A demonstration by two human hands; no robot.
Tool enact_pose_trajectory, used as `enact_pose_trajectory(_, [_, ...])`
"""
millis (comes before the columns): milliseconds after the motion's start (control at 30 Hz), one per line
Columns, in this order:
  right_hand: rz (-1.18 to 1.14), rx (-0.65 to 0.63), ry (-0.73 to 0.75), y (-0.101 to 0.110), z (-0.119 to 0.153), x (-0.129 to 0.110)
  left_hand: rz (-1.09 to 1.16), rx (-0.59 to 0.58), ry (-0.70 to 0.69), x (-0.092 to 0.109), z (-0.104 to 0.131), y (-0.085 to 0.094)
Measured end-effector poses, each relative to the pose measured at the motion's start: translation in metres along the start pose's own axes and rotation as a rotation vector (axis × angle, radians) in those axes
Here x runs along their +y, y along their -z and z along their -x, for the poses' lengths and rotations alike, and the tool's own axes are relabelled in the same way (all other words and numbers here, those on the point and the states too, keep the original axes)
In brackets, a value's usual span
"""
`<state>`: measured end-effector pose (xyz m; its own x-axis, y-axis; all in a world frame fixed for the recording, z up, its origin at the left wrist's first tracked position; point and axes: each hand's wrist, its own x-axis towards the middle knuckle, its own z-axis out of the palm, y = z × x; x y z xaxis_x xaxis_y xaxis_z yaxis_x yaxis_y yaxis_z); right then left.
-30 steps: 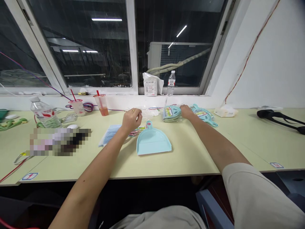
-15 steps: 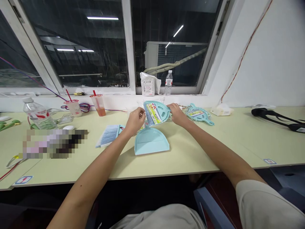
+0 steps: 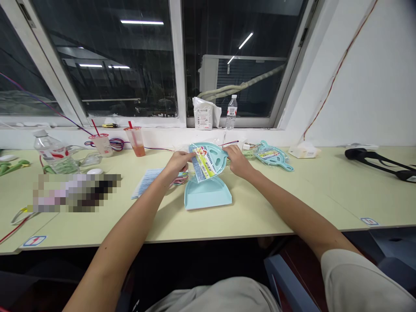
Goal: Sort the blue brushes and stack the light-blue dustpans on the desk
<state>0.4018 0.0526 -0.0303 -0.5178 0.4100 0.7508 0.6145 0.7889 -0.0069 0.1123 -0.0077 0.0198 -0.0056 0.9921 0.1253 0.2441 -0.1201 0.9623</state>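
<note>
Between my hands a wrapped dustpan and brush set [image 3: 209, 161], light blue with a printed yellow-and-white label, is held tilted above the table. My left hand [image 3: 178, 164] pinches the wrapping at its bristle side. At its right edge, my right hand [image 3: 238, 160] has its fingers closed on the set. Just below lies an unwrapped light-blue dustpan [image 3: 208, 195], its wide lip facing me and its upper part hidden by the set. A loose brush with blue bristles [image 3: 146, 182] rests to the left, partly covered by my left forearm.
Another wrapped dustpan set [image 3: 272, 156] lies to the right, near a white tissue pack [image 3: 304, 150]. Two drink cups [image 3: 135, 142] and a large water bottle [image 3: 53, 151] stand at left. A small bottle [image 3: 232, 112] is on the sill. Black headgear [image 3: 380, 162] lies far right.
The wrapped set has moved slightly left and down and turned a little. My left hand has shifted left and now pinches its bristle side.
</note>
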Motion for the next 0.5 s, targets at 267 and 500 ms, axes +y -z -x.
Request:
enact_pose_trajectory(267, [-0.05, -0.009, -0.018, 0.003, -0.003, -0.011, 0.185, -0.081, 0.052, 0.005, 0.004, 0.006])
enact_pose_trajectory(500, [-0.259, 0.221, -0.376, 0.016, -0.011, -0.021, 0.299, 0.007, 0.039, 0.005, 0.0, 0.007])
